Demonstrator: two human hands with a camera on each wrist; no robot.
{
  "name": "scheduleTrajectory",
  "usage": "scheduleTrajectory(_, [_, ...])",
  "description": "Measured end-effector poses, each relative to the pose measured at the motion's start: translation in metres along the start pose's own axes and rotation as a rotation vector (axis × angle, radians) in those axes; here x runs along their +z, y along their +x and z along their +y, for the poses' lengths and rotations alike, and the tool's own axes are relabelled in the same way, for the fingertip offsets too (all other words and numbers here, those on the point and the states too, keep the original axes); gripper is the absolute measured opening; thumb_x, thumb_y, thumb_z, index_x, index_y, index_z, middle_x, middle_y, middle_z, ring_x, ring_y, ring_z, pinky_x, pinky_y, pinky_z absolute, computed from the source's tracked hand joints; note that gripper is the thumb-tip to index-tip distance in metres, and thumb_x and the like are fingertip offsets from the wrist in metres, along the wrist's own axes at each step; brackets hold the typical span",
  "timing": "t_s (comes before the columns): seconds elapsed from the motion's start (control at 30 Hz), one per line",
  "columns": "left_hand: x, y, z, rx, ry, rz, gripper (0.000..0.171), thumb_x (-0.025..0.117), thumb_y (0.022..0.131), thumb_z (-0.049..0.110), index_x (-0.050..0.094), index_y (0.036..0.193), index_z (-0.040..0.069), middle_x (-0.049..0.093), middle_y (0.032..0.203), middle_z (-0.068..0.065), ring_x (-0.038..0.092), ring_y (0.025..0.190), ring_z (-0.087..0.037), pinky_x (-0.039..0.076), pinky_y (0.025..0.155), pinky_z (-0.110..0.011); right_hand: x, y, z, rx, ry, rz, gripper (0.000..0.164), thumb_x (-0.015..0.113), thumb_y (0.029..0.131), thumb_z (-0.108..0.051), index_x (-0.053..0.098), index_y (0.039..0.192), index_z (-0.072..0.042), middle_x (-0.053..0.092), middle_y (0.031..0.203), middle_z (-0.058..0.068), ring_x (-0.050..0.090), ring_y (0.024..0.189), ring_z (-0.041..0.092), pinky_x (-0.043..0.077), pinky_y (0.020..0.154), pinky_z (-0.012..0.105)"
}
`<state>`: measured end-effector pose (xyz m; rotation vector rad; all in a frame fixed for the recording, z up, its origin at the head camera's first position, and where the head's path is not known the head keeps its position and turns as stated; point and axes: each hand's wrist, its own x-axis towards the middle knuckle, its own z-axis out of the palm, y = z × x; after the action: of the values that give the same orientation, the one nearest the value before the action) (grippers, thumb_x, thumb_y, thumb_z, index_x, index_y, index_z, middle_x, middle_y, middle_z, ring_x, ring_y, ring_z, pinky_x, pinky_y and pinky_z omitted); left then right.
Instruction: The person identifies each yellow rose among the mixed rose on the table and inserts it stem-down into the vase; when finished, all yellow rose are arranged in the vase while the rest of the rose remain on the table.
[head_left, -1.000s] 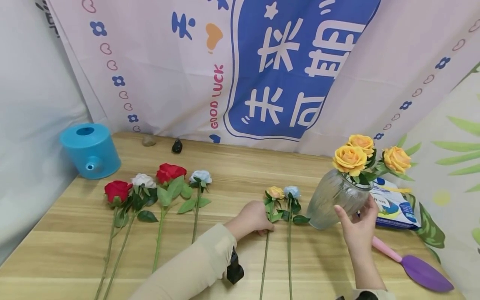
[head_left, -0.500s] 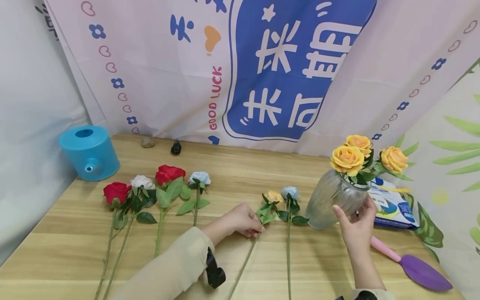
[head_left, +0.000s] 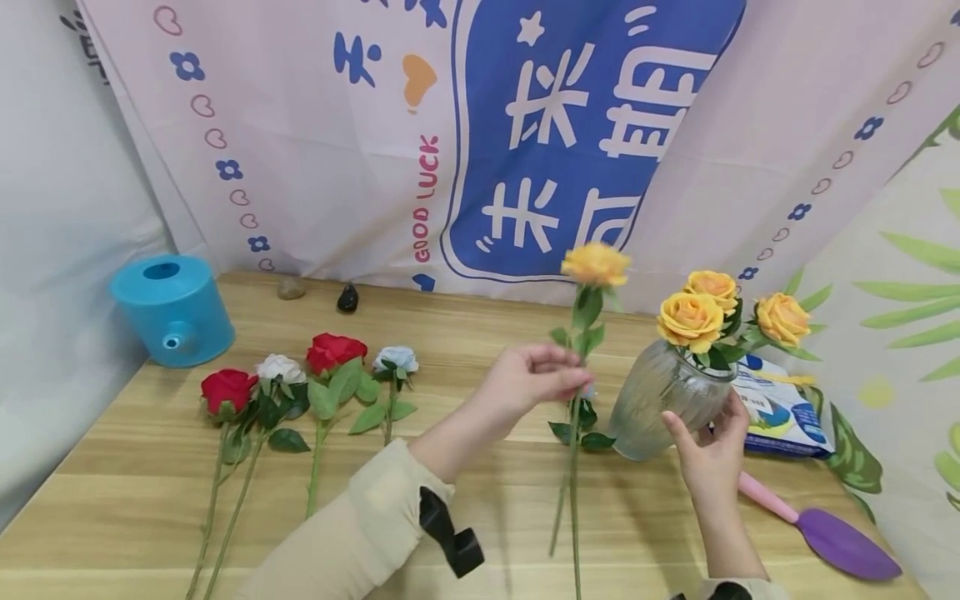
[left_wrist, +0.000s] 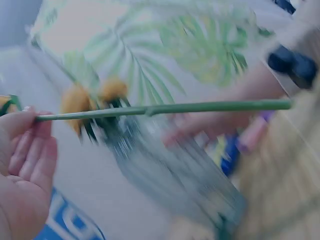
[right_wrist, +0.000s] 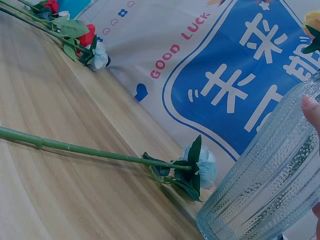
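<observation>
My left hand [head_left: 528, 383] pinches the stem of a yellow rose [head_left: 596, 265], its bloom up and its stem hanging down. In the left wrist view that stem [left_wrist: 200, 107] runs out from between thumb and fingers. A ribbed glass vase [head_left: 651, 408] leans to the right, and my right hand [head_left: 708, 454] grips it below the rim, thumb on the near side. Several yellow roses [head_left: 690, 322] stand in the vase. On the table beside the vase lies a light blue rose [right_wrist: 206, 165], mostly behind the left hand in the head view.
Red roses [head_left: 228, 390], a white rose [head_left: 281, 368] and another blue rose [head_left: 396, 360] lie at the left. A blue watering can [head_left: 172, 312] and two stones [head_left: 347, 298] stand behind them. At the right are a purple trowel [head_left: 846, 543] and a blue-white packet [head_left: 783, 417].
My left hand has lifted the yellow rose off the table, turned it bloom upward and brought it toward the vase. The right hand still holds the vase in place.
</observation>
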<state>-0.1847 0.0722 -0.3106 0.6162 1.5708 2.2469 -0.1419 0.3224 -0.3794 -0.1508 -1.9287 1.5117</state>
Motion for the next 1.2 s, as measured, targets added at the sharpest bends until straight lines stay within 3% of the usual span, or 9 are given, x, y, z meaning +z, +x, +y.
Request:
scheduleTrajectory(0.13, [0.032,0.011,0.032,0.264,-0.124,0.022,0.02,0.062,0.08,-0.005,0.057,0.098,-0.011,0.065,0.092,-0.019,0.065,0.08,-0.018,0.051,0.077,-0.035,0.0,0.0,0.0,0.01,0.001,-0.003,0.078,0.069,0.075,0.002,0.025,0.136,-0.017,0.034,0.13,0.004,0.036,0.119,0.022,0.034,0.095,0.02])
scheduleTrajectory(0.3, [0.069,0.023,0.057,0.62,-0.276,-0.045,0.016,0.054,0.079,-0.02,0.05,0.094,-0.02,0.057,0.096,-0.034,0.065,0.085,-0.026,0.048,0.08,-0.044,0.001,0.0,0.0,0.024,-0.007,0.001,0.078,0.07,0.075,0.002,0.025,0.137,-0.016,0.033,0.131,0.004,0.035,0.12,0.022,0.032,0.099,0.026])
scheduleTrajectory(0.47, [0.088,0.037,0.061,0.779,-0.331,-0.007,0.016,0.051,0.077,-0.024,0.047,0.093,-0.023,0.05,0.097,-0.042,0.055,0.091,-0.048,0.047,0.082,-0.046,0.001,0.0,0.001,0.011,0.023,-0.001,0.078,0.069,0.075,0.004,0.026,0.137,-0.015,0.034,0.129,0.003,0.036,0.119,0.021,0.033,0.097,0.023])
scheduleTrajectory(0.57, [0.091,0.046,0.051,0.783,-0.298,0.057,0.014,0.054,0.078,-0.021,0.05,0.091,-0.021,0.053,0.096,-0.039,0.056,0.09,-0.047,0.049,0.08,-0.043,0.001,0.001,0.002,-0.003,0.021,0.001,0.078,0.069,0.075,0.005,0.026,0.136,-0.014,0.035,0.127,0.002,0.036,0.118,0.02,0.035,0.093,0.019])
scheduleTrajectory(0.63, [0.09,0.05,0.04,0.755,-0.236,0.1,0.014,0.057,0.078,-0.016,0.053,0.091,-0.018,0.057,0.094,-0.035,0.061,0.089,-0.039,0.05,0.078,-0.04,0.001,0.001,0.002,-0.008,0.026,0.002,0.078,0.069,0.074,0.006,0.026,0.136,-0.013,0.035,0.127,0.002,0.036,0.118,0.021,0.035,0.092,0.017])
scheduleTrajectory(0.83, [0.091,0.05,0.019,0.569,-0.086,0.193,0.016,0.064,0.078,-0.006,0.06,0.093,-0.01,0.063,0.092,-0.024,0.065,0.081,-0.011,0.052,0.074,-0.028,0.0,0.003,0.0,-0.011,0.024,-0.007,0.078,0.069,0.074,0.004,0.026,0.136,-0.014,0.034,0.13,0.004,0.035,0.12,0.021,0.034,0.095,0.02])
scheduleTrajectory(1.0, [0.09,0.055,0.023,0.451,-0.064,0.193,0.015,0.062,0.079,-0.006,0.059,0.093,-0.012,0.063,0.093,-0.024,0.065,0.082,-0.017,0.051,0.075,-0.024,0.001,0.003,-0.001,-0.019,0.022,-0.005,0.077,0.068,0.075,0.007,0.025,0.136,-0.012,0.035,0.13,0.003,0.035,0.12,0.021,0.031,0.1,0.029])
scheduleTrajectory(1.13, [0.088,0.075,0.014,0.337,-0.048,0.177,0.016,0.064,0.08,-0.002,0.062,0.094,-0.009,0.066,0.091,-0.02,0.066,0.082,-0.02,0.051,0.073,-0.022,0.002,0.002,-0.002,-0.042,0.028,0.003,0.076,0.067,0.074,0.01,0.027,0.136,-0.011,0.036,0.129,0.003,0.036,0.119,0.021,0.031,0.1,0.033])
scheduleTrajectory(1.2, [0.089,0.084,0.007,0.26,-0.05,0.165,0.016,0.066,0.079,0.002,0.063,0.094,-0.006,0.067,0.088,-0.016,0.066,0.081,-0.02,0.051,0.071,-0.023,0.001,0.002,-0.002,-0.052,0.033,0.006,0.075,0.066,0.074,0.01,0.027,0.135,-0.01,0.037,0.128,0.003,0.037,0.118,0.02,0.033,0.098,0.028])
